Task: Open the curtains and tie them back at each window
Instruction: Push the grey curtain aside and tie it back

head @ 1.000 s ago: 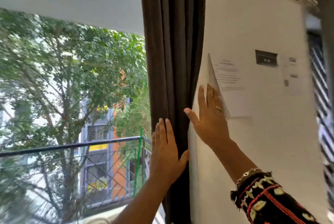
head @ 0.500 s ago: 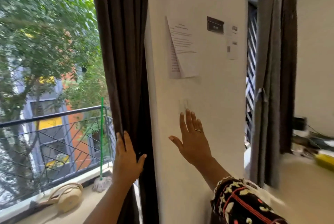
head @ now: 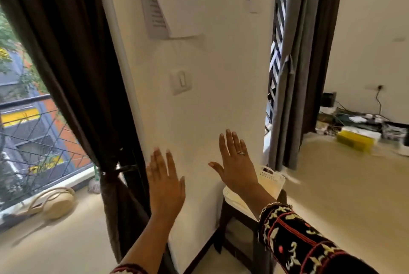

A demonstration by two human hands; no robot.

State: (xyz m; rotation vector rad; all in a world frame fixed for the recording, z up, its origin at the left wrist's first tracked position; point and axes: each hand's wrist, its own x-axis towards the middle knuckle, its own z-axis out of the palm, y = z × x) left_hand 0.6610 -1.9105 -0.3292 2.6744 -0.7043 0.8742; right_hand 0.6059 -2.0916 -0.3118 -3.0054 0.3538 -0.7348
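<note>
so the dark brown fabric curtain (head: 73, 63) looks tied back already, left hand (head: 164, 185) and right hand (head: 236, 169) both spread and empty, long grey fabric curtain (head: 290, 101) probably left to do.

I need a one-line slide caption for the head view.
Open left hand and right hand before the white wall, beside the dark curtain gathered by a tie.
</note>
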